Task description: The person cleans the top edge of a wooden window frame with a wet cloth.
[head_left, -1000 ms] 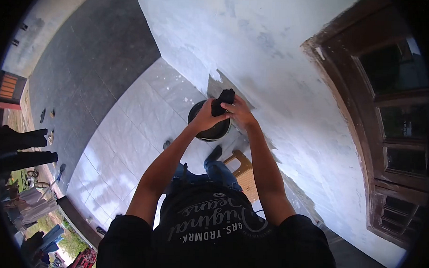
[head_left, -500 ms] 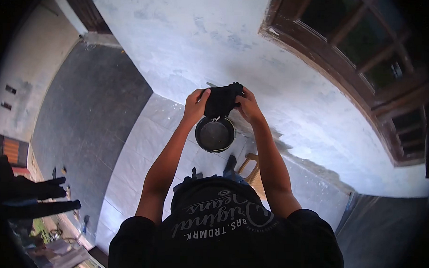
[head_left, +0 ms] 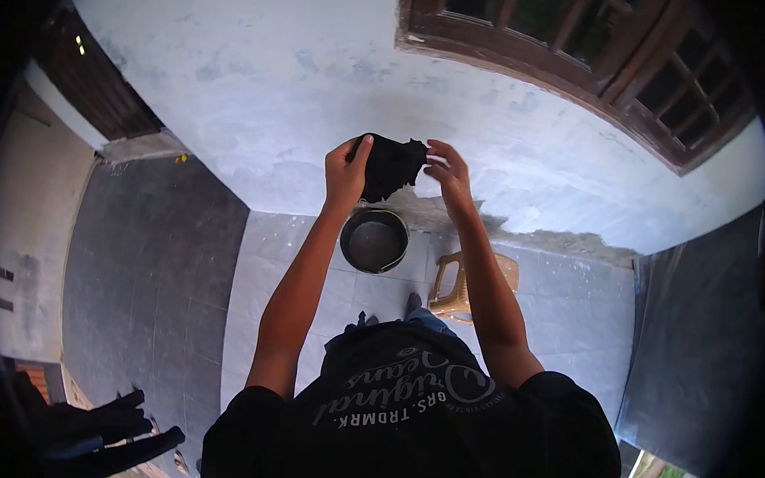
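Observation:
A piece of black cloth (head_left: pixel 390 167) with a ragged-looking lower edge is held up in front of me, near the pale wall. My left hand (head_left: pixel 346 174) grips its left side, thumb on the near face. At the cloth's right edge, my right hand (head_left: pixel 449 174) has its fingers apart, fingertips right beside the fabric. Below the cloth, a round black bucket (head_left: pixel 348 253) stands on the tiled floor.
To the right of the bucket is a tan plastic chair (head_left: pixel 453 290), partly behind my right forearm. A whitish wall (head_left: pixel 261 108) with a brown-framed window (head_left: pixel 603 82) rises ahead. Dark garments (head_left: pixel 98 431) hang at the lower left.
My view has turned, so the wall and window sit differently. The right hand's fingers have spread from their hold on the cloth's right side, and more of the chair shows.

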Motion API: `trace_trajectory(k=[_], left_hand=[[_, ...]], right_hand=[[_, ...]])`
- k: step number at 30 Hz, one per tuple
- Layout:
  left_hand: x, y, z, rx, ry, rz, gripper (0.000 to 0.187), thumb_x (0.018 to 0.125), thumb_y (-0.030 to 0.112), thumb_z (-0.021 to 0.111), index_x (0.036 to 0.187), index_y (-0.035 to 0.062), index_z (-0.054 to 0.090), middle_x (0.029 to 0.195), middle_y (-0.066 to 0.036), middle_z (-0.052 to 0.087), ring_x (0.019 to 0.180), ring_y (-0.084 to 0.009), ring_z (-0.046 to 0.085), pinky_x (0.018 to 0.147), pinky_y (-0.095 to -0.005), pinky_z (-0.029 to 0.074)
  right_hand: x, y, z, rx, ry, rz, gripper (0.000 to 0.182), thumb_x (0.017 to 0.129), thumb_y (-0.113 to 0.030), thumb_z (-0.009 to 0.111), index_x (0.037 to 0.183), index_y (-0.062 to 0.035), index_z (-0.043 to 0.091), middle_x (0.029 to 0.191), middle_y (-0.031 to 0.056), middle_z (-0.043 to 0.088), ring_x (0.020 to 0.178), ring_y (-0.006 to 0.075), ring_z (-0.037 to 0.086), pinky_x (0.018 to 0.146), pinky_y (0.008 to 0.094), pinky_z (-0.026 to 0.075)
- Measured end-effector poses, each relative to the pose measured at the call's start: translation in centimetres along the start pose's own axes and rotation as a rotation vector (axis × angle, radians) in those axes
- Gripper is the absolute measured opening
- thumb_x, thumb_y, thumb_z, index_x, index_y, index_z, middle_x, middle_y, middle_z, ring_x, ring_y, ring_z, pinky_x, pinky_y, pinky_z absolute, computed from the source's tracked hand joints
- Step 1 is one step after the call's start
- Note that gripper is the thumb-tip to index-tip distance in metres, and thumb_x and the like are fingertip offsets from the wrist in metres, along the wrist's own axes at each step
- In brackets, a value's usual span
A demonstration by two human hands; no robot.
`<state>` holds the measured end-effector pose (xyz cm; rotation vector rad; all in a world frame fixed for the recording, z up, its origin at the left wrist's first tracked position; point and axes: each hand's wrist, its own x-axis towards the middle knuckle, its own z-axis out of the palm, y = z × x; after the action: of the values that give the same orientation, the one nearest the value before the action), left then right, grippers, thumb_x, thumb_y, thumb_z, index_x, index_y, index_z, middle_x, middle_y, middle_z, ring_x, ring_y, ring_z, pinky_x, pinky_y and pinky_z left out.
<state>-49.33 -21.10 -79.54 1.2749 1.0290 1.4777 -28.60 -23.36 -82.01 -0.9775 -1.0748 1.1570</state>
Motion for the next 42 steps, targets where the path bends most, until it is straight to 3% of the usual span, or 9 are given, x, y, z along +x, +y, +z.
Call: trace_trajectory(k=[1, 5, 9, 12, 17, 20, 29, 34, 42], left_hand=[[-0.1, 0.6, 1.0, 0.091, 0.003, 0.109, 0.030, 0.101, 0.026, 0.068, 0.091, -0.0018, 0.073, 0.066, 0.004, 0.057, 0.066, -0.0053, 0.051, 0.063, -0.0261, 0.044], [-1.4, 2.6, 5.1, 0.206, -0.066, 0.423, 0.024, 0.099, 0.020, 0.069, 0.105, -0.0021, 0.075, 0.074, -0.008, 0.065, 0.073, -0.0175, 0.065, 0.071, -0.0323, 0.050], [-3.2, 4.3, 9.8, 0.276, -0.154, 0.578, 0.020, 0.096, 0.016, 0.072, 0.108, 0.0009, 0.077, 0.095, -0.012, 0.064, 0.085, -0.0246, 0.065, 0.076, -0.0356, 0.051], [-5.2, 5.4, 13.5, 0.375, -0.188, 0.702, 0.020, 0.093, 0.016, 0.074, 0.108, 0.0032, 0.077, 0.095, -0.010, 0.059, 0.086, -0.0246, 0.063, 0.075, -0.0365, 0.051], [-9.0, 5.8, 19.8, 0.348, -0.324, 0.760, 0.026, 0.089, 0.013, 0.077, 0.113, 0.0041, 0.078, 0.096, -0.008, 0.059, 0.089, -0.0242, 0.062, 0.081, -0.0371, 0.050], [-11.6, 5.6, 23.6, 0.468, -0.384, 0.965, 0.028, 0.087, 0.013, 0.078, 0.114, 0.0061, 0.078, 0.096, -0.006, 0.060, 0.091, -0.0240, 0.061, 0.089, -0.0393, 0.048], [-18.8, 5.1, 33.2, 0.326, -0.564, 1.001, 0.034, 0.087, 0.019, 0.077, 0.118, 0.0065, 0.075, 0.097, -0.007, 0.060, 0.093, -0.0270, 0.059, 0.098, -0.0451, 0.046], [-21.2, 5.9, 36.1, 0.094, -0.624, 0.947, 0.035, 0.090, 0.016, 0.073, 0.122, 0.0003, 0.071, 0.108, -0.013, 0.066, 0.103, -0.0328, 0.062, 0.097, -0.0478, 0.050], [-22.1, 6.6, 39.3, 0.228, -0.304, 0.823, 0.032, 0.100, 0.015, 0.062, 0.129, -0.0003, 0.065, 0.133, -0.016, 0.056, 0.124, -0.0311, 0.053, 0.107, -0.0424, 0.043]], right_hand=[[-0.4, -0.9, -0.1, -0.180, 0.125, -0.184, 0.040, 0.087, 0.007, 0.059, 0.127, 0.0028, 0.063, 0.116, 0.0143, 0.069, 0.104, 0.0207, 0.068, 0.088, 0.0325, 0.057], [-3.2, -6.1, -0.3, 0.047, 0.042, -0.174, 0.022, 0.091, 0.003, 0.057, 0.108, 0.0093, 0.070, 0.093, 0.0144, 0.073, 0.086, 0.0216, 0.072, 0.081, 0.0328, 0.060], [-4.3, -5.5, -2.3, -0.197, 0.147, -0.180, 0.024, 0.096, 0.001, 0.054, 0.112, 0.0120, 0.069, 0.099, 0.0162, 0.074, 0.090, 0.0206, 0.073, 0.080, 0.0334, 0.061], [-5.0, -4.8, -4.8, -0.043, 0.259, -0.335, 0.025, 0.100, -0.002, 0.053, 0.116, 0.0097, 0.069, 0.097, 0.0137, 0.075, 0.089, 0.0186, 0.073, 0.079, 0.0306, 0.060], [-8.7, -8.1, -11.0, -0.077, 0.241, -0.142, 0.021, 0.104, -0.011, 0.053, 0.104, 0.0022, 0.070, 0.082, 0.0029, 0.066, 0.069, 0.0093, 0.057, 0.062, 0.0249, 0.048], [-11.0, -7.9, -15.0, -0.040, 0.290, -0.303, 0.019, 0.101, -0.010, 0.053, 0.105, 0.0004, 0.068, 0.090, 0.0024, 0.068, 0.082, 0.0093, 0.062, 0.071, 0.0251, 0.052], [-18.1, -10.8, -23.7, 0.191, 0.332, -0.328, 0.031, 0.104, -0.021, 0.051, 0.112, 0.0023, 0.069, 0.105, 0.0109, 0.072, 0.095, 0.0189, 0.070, 0.082, 0.0304, 0.057], [-19.9, -13.6, -27.6, 0.451, 0.233, -0.304, 0.043, 0.108, -0.033, 0.043, 0.134, -0.0029, 0.060, 0.127, 0.0119, 0.067, 0.117, 0.0247, 0.065, 0.103, 0.0365, 0.052], [-20.7, -15.4, -31.2, 0.629, 0.313, -0.323, 0.038, 0.107, -0.030, 0.044, 0.127, -0.0046, 0.065, 0.124, 0.0082, 0.070, 0.113, 0.0199, 0.067, 0.100, 0.0362, 0.053]])
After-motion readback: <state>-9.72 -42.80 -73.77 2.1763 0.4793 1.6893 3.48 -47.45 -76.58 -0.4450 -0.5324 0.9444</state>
